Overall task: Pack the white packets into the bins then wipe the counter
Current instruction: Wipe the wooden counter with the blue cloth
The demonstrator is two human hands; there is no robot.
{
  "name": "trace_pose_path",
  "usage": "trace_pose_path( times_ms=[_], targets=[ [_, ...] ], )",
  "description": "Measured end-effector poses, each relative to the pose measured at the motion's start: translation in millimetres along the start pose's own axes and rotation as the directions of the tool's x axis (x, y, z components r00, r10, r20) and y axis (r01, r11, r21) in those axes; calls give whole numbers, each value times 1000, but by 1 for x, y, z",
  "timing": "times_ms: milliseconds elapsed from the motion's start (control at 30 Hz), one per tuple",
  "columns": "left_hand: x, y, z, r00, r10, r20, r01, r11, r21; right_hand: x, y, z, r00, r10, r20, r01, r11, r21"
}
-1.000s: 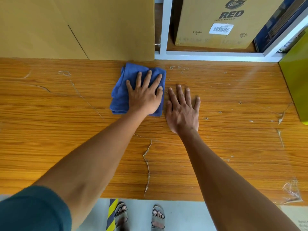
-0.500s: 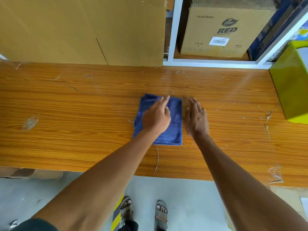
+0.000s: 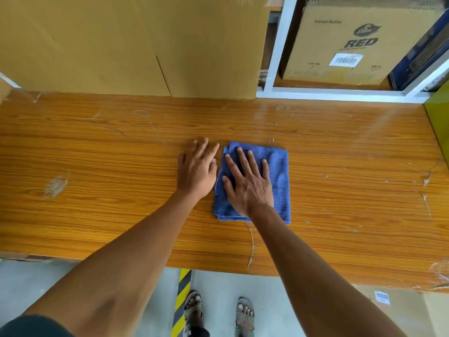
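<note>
Head view: right hand point(image 3: 247, 183) flat on blue cloth point(image 3: 279, 176) (long axis front-to-back), left hand point(image 3: 196, 171) flat on counter point(image 3: 97, 154).

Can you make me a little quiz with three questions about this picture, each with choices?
1. Where does the cloth lie?
A. on the wooden counter
B. on the floor
C. inside a box

2. What colour is the cloth?
A. red
B. blue
C. white

3. How is the right hand?
A. curled in a fist
B. lifted in the air
C. flat on the cloth

Answers: 1 A, wood shows all round it. 2 B, it is plainly blue. 3 C, its straight fingers press the cloth, while the left hand lies beside it.
</note>
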State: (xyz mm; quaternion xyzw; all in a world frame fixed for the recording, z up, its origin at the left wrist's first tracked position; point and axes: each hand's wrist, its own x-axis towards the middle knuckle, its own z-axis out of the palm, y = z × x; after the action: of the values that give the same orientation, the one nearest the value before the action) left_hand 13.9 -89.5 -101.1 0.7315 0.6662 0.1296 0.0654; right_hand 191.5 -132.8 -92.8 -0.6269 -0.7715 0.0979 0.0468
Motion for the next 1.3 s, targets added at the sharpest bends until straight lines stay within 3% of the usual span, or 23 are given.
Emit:
trace_pose_path(
  times_ms=[367,667,833,1067,1300],
  targets=[
    [39,26,6,989,47,138,-61,993,99,2,59,-21,987,158,-3,-158,986,-45],
    [108,59,28,980,8,200,-29,995,101,122,105,-36,985,174,-17,-174,983,-62],
    [114,61,29,981,24,190,-41,995,89,155,115,-40,986,167,-1,-167,984,-65],
    [115,59,31,986,46,159,-55,997,58,90,100,-36,993,115,30,-114,992,-50],
    [116,60,32,990,36,135,-44,998,53,158,124,-42,995,98,9,-97,990,-98]
  ],
)
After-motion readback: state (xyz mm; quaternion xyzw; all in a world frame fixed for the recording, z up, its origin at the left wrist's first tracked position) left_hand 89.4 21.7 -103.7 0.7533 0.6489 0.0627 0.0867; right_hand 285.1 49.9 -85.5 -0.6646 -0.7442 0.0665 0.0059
